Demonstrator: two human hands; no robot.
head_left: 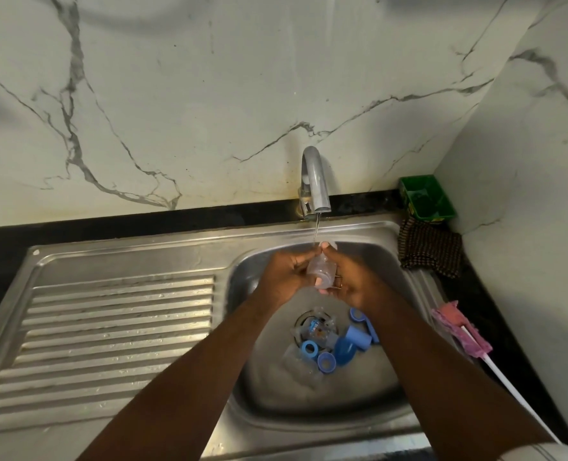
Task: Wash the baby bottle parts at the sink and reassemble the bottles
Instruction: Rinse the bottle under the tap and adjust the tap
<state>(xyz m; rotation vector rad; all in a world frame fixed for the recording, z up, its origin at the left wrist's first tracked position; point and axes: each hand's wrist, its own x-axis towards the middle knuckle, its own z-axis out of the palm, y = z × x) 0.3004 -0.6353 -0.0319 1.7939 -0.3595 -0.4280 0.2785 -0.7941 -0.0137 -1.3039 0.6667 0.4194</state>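
While a thin stream of water (pixel 316 227) runs from the tap (pixel 314 181), both hands hold a clear bottle (pixel 322 271) right under its spout, the top end tilted up into the flow. The left hand (pixel 282 274) curls round the bottle from the left of the stream. The right hand (pixel 352 284) cups it from the right and beneath, thumb raised near the neck. Both grips are closed on the bottle, and neither hand holds anything else that I can make out.

By my reading the job is at an early stage, with one bottle body under the rinse and no reassembly begun. Below the tap, toward the person, the other parts lie loose in the sink (pixel 242 394). They are a second clear bottle (pixel 315 329) with a printed side, two blue rings (pixel 309 349), a blue dome cap (pixel 344 351) and a few more blue pieces partly hidden by the right forearm. The water around them looks cloudy, possibly soapy. No assembled bottle shows anywhere.

Right of the tap and nearer the person, a pink-headed brush (pixel 460 331) rests on the sink's edge. It may be wanted for the bottle insides.
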